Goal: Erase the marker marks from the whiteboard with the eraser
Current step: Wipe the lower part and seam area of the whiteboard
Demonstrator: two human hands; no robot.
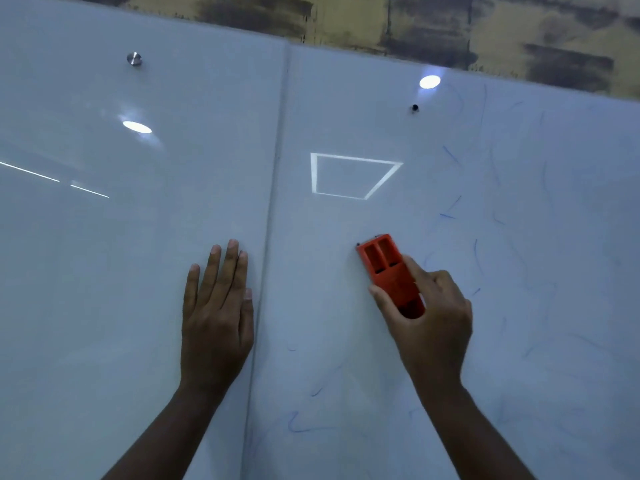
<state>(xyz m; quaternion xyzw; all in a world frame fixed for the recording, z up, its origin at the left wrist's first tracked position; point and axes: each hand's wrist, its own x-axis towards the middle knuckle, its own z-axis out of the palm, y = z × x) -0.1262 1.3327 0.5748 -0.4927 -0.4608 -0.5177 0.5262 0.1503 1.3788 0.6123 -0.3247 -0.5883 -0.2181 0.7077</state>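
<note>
Orange eraser (389,273): pressed flat against the right board panel, tilted with its top end leaning left; two rectangular recesses show on its back.
Right hand (429,315): grasping the eraser's lower end, thumb on its left edge, fingers curled round the right side.
Left hand (216,306): released, fingers straight and close together, palm flat on the left panel just beside the seam.
Board (329,306): glossy white, two panels meeting at a vertical seam (266,237) that runs between the two hands.
Marks (450,209): faint blue strokes scattered over the right panel, mostly to the right of the eraser; a few more low down, one curl (298,424) near the seam.
Left panel (104,271): no ink visible on it.
Fittings: round metal stud (134,59) near the top of the left panel; small dark dot (415,107) near the top of the right one.
Reflections: two bright ovals, one on each panel, a square light outline (353,176) above the eraser, and thin bright lines at far left.
Wall (450,26): patchy yellow and dark surface above the board's top edge.
</note>
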